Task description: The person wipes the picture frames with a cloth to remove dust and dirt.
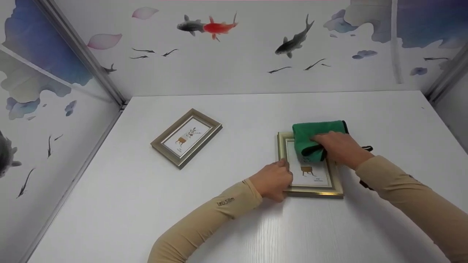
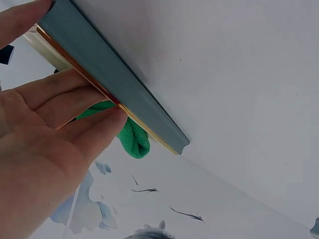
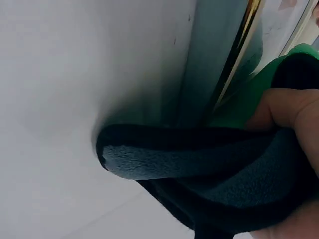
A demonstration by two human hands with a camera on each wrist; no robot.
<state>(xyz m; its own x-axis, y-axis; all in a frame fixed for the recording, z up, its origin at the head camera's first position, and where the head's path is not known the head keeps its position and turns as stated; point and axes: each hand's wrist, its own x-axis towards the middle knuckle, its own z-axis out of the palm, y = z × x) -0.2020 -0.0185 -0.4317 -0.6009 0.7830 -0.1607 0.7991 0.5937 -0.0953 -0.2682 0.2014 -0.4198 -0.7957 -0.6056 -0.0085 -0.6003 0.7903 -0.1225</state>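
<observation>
The frame lies flat on the white table, right of the middle, its near edge running almost level across the head view. The left hand grips it around the near left corner, the fingers along the left edge and the thumb toward the near edge. The right hand is closed on a folded green cloth with black trim and holds it against the far right part of the frame. The cloth overhangs the frame's far edge; in the right wrist view a fold drops beside the frame's outer side, and whether it touches the table I cannot tell. The near right corner is exposed, as is the near edge beyond the left hand.

A second frame lies turned askew to the left, well apart from the first, with a broad stretch of table between them. A shallower band of table runs behind both, up to the back wall. To the right, open table reaches toward the right wall, crossed by the right sleeve. The left sleeve comes in low, across the table's near part.
</observation>
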